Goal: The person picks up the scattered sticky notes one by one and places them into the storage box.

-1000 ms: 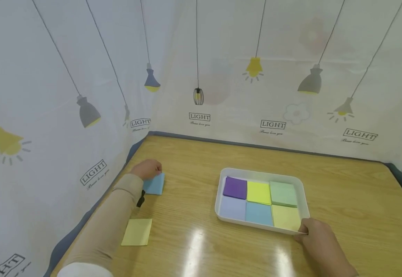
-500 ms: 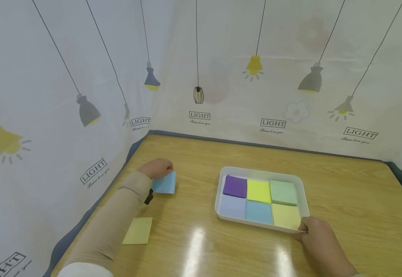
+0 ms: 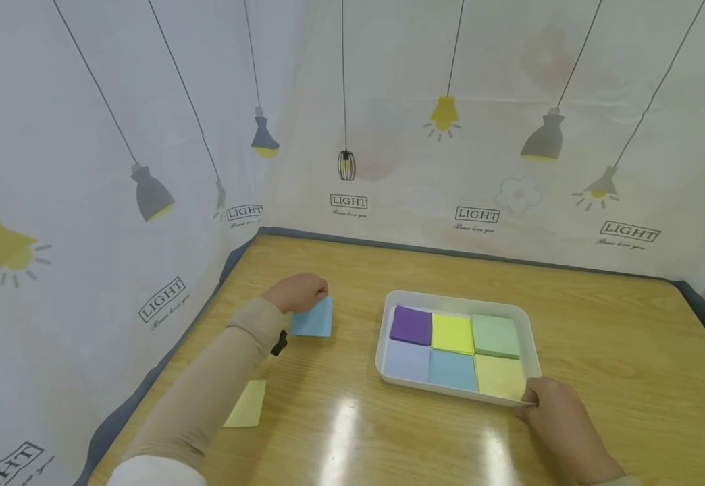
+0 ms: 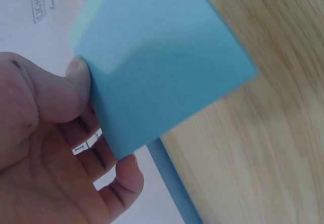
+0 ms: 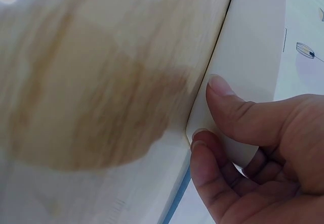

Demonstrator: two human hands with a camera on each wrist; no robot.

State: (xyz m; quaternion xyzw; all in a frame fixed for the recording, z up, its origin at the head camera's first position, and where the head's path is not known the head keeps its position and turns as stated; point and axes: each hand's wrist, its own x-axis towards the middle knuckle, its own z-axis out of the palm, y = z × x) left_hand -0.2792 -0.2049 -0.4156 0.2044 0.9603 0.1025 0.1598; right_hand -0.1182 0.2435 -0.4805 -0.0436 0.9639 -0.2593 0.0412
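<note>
A light blue sticky note [image 3: 312, 320] hangs from my left hand [image 3: 298, 291], which pinches it above the table left of the tray. In the left wrist view the thumb presses on one edge of the blue note [image 4: 162, 67], and the fingers curl behind it. My right hand [image 3: 562, 425] grips the near right corner of a white tray [image 3: 458, 302]. Thumb and fingers close on the tray wall [image 5: 248, 52] in the right wrist view. Inside lie two rows of square notes: purple [image 3: 411, 325], bright yellow [image 3: 452, 333] and pale green [image 3: 495, 336] behind; lavender, blue and pale yellow in front.
A pale yellow note [image 3: 249, 405] lies on the wooden table [image 3: 352, 270] at the near left, partly covered by the left sleeve [image 3: 206, 378]. A white cloth printed with lamps [image 3: 401, 135] stands along the back and left table edges.
My left hand has moved right toward the tray with the blue sticky note. The left sleeve now covers more of the pale yellow note. The right hand keeps its hold on the tray.
</note>
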